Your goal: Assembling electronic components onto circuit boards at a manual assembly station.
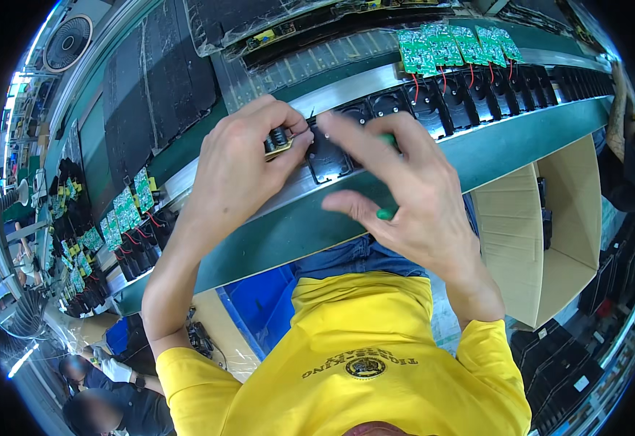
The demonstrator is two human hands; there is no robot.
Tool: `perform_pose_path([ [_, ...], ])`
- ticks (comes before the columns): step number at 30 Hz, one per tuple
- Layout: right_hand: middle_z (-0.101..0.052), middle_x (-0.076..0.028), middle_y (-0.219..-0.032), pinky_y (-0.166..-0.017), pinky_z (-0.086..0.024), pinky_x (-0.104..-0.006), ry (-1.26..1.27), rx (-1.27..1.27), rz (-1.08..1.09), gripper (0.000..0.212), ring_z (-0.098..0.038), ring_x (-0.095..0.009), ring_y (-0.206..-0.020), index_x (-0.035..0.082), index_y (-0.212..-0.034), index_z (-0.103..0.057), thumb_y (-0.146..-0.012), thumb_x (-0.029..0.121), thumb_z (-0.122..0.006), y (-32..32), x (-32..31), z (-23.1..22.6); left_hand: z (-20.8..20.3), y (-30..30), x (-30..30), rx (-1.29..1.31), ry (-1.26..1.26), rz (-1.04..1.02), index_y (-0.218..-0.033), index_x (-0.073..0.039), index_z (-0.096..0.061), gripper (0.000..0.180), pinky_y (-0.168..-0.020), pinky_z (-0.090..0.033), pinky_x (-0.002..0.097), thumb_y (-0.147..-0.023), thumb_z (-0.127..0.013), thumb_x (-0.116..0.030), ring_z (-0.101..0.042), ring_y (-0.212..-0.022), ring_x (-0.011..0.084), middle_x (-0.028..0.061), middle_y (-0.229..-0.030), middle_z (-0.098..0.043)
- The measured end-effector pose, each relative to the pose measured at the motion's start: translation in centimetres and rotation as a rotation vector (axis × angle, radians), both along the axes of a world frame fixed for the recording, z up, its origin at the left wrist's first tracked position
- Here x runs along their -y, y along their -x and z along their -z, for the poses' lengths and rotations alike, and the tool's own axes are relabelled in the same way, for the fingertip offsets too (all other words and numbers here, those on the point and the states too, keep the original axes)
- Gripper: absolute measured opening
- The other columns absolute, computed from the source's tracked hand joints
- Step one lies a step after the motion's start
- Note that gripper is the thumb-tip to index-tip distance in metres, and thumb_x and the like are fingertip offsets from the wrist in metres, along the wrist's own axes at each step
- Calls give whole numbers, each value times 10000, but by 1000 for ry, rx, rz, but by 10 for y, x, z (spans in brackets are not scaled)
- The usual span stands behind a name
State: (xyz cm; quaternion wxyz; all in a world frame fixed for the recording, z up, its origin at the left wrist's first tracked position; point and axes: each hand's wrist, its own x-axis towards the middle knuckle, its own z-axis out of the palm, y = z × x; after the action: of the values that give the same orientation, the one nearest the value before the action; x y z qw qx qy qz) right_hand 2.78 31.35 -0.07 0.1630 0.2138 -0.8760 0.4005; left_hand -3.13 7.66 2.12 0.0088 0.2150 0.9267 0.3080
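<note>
My left hand (239, 149) pinches a small circuit board (278, 140) with dark cylindrical parts, held just left of a shallow black plastic case (329, 161) on the line. Over that case's right side hovers my right hand (423, 185), thumb and forefinger spread apart. Something green (385, 214) shows at the thumb's base and again between the fingers. It appears tucked in the palm, but its kind is hidden. Thin dark wires (312, 116) stand up between the two hands.
A row of black cases (463, 102) runs right, with green circuit boards (434, 49) on red wires behind them. More boards (125, 211) sit at left. An open cardboard box (510, 240) stands right, a blue bin (259, 309) below the green bench edge (259, 251). Other people work nearby.
</note>
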Motion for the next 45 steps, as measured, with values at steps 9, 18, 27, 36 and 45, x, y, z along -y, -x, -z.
perform_pose_path([
  [9,-590,-22,-917,-708,-404,-293,1181,322,-201,480,-475,-132,-762,85,-1261,-735,-1251,489,-477,74,51,-7,6,17,24,-45,31,269,-1075,-65,-826,77,-836,-587,373,-999,-820,-55,-712,-878,269,13,-1088,-764],
  [18,-508,1,-866,-690,-368,-299,1387,389,-312,466,-415,-117,-747,109,-1126,-674,-1251,494,-443,89,68,14,25,24,33,-339,104,406,-1081,-124,-824,106,-819,-588,356,-986,-805,-81,-702,-954,227,-16,-1129,-735],
  [27,-503,-1,-874,-692,-365,-302,1228,384,-407,380,-416,-119,-755,102,-1129,-667,-1229,415,-475,94,66,29,27,21,30,-368,80,362,-1044,-116,-801,95,-803,-587,356,-968,-788,-60,-702,-946,229,-2,-1111,-742],
  [36,-610,-32,-960,-711,-409,-300,1289,312,-216,310,-517,-143,-813,68,-1339,-688,-1207,277,-501,83,55,-9,4,3,15,-247,134,246,-1037,-92,-783,60,-784,-585,359,-993,-790,-53,-705,-881,254,26,-1070,-752],
  [45,-668,-36,-1171,-819,-564,-360,-254,-81,163,294,-638,-198,-955,155,-1184,-922,-895,127,-963,-7,-7,-5,3,-17,4,-202,72,85,-1064,-41,-786,88,-824,-562,356,-990,-834,-43,-705,-910,250,59,-1143,-732],
])
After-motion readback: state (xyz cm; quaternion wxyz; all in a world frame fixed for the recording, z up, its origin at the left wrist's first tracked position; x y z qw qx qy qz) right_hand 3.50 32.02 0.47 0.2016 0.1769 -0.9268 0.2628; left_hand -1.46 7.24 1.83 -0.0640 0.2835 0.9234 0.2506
